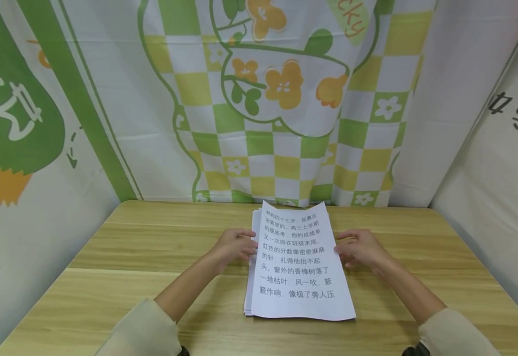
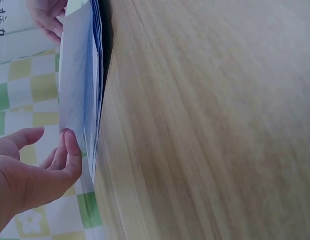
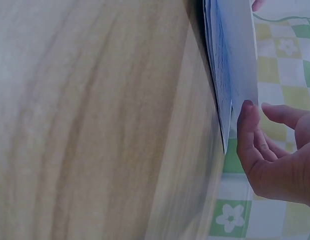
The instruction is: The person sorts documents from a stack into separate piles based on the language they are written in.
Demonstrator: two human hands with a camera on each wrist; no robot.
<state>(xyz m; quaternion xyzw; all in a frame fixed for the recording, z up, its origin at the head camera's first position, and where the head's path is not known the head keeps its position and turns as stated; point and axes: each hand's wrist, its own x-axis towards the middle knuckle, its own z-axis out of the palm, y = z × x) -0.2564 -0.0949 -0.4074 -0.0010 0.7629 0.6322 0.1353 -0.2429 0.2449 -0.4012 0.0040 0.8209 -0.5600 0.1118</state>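
Note:
A white sheet [image 1: 299,267] printed with dark Chinese characters tops a thin stack of paper [image 1: 250,287] on the wooden table. Its side edges curl upward, and it sits askew toward the right over the sheets beneath. At the left edge is my left hand [image 1: 232,248], fingertips against the paper and thumb held apart in the left wrist view. Across from it, my right hand [image 1: 362,248] touches the right edge with loosely bent fingers. From low at the side, the right wrist view shows those fingers [image 3: 249,120] against the sheet's underside, thumb just off its edge.
The light wooden table [image 1: 419,237] extends to both sides of the stack. Behind its far edge hangs a checked green and yellow curtain [image 1: 259,173]. Printed cloth walls [image 1: 499,163] close in the right side and the left side.

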